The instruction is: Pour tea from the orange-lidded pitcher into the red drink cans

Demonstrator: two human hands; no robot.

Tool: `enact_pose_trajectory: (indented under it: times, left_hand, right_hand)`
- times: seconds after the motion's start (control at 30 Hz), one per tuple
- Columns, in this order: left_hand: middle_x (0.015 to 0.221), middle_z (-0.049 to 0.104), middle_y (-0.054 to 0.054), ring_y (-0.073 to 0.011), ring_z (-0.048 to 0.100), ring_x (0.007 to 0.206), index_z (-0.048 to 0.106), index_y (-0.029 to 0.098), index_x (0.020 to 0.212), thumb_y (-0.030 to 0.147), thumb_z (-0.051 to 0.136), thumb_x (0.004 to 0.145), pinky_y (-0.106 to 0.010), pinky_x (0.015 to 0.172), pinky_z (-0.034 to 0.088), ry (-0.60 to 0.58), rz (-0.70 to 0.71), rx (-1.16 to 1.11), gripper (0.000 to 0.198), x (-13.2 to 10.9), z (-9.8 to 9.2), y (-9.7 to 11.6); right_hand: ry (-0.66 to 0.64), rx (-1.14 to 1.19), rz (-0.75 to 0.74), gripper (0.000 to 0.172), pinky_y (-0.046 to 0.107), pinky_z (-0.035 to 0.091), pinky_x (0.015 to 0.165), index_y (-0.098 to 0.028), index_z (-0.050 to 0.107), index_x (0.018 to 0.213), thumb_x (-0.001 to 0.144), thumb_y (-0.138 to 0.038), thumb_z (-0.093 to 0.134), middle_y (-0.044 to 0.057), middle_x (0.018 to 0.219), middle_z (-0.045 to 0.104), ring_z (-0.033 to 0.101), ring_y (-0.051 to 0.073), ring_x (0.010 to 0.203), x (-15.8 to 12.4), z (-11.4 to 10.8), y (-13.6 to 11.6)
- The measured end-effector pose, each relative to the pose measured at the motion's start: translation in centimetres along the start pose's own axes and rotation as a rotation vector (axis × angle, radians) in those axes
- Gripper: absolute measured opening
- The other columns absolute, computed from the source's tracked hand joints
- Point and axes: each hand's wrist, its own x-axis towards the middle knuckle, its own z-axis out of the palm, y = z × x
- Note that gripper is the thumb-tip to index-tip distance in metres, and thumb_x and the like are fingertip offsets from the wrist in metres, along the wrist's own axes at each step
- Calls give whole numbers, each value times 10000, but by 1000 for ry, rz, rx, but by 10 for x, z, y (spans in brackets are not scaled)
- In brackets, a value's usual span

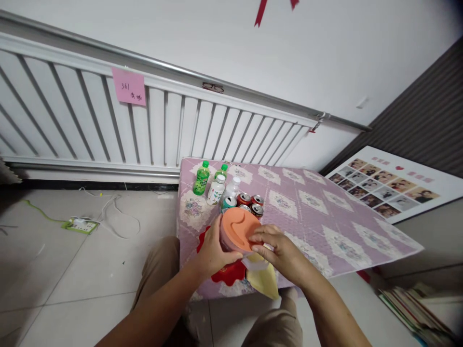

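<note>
My left hand [213, 253] grips an orange round container [237, 229] from the left side, holding it above the near edge of the table [325, 212]. My right hand [282, 253] has its fingers closed on the container's lower right rim, with a yellow cloth [264, 279] caught under the palm and hanging down. A red paper shape [227, 274] lies on the table edge beneath the hands.
Two green bottles [201, 178], a white bottle [216, 189], a clear bottle [232, 188] and several cans [249, 202] stand at the table's far left. A radiator [144, 125] lines the wall. A power strip [80, 225] lies on the floor, a photo board [390, 185] at the right, books [415, 303] at the lower right.
</note>
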Motion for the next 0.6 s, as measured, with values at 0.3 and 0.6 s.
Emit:
enact_pose_trajectory:
  times: [0.3,0.6]
  left_hand:
    - [1606,387,-185,-371,367,1494,261,210,1562,254,886,592,-561,1251,261,-6,-14,12,1154,-1,-3,4]
    - [1591,411,-171,-379,388,1479,263,229,1567,253,884,593,-568,1244,281,22,58,-2,1155,3,4,-4]
  right_hand:
    - [42,70,14,215,377,516,871,-237,735,962,962,-410,607,86,990,718,665,217,949,-2,11,-8]
    - [330,-61,-9,196,409,523,837,-235,725,1040,966,-369,603,104,993,712,659,253,981,-18,46,-7]
